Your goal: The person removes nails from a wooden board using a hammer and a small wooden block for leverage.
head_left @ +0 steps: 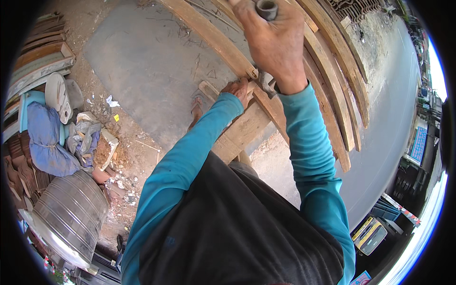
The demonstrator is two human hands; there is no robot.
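My right hand [275, 42] is raised near the top of the view, fingers closed around a grey round handle [266, 8] of a tool. A metal tool head [267, 83] shows just below that wrist. My left hand [239, 89] rests on the end of a long wooden plank [213, 38], pressing it where it meets a wider board [242, 130]. Both arms wear teal sleeves. Several long planks [332, 85] lie side by side under my right arm.
A grey concrete slab [142, 66] lies to the left. Stacked boards [38, 61], a blue cloth bundle [45, 142], rubble and a ribbed metal barrel [69, 216] stand at the left. A paved road [394, 128] runs on the right. My foot in a sandal [196, 111] shows below.
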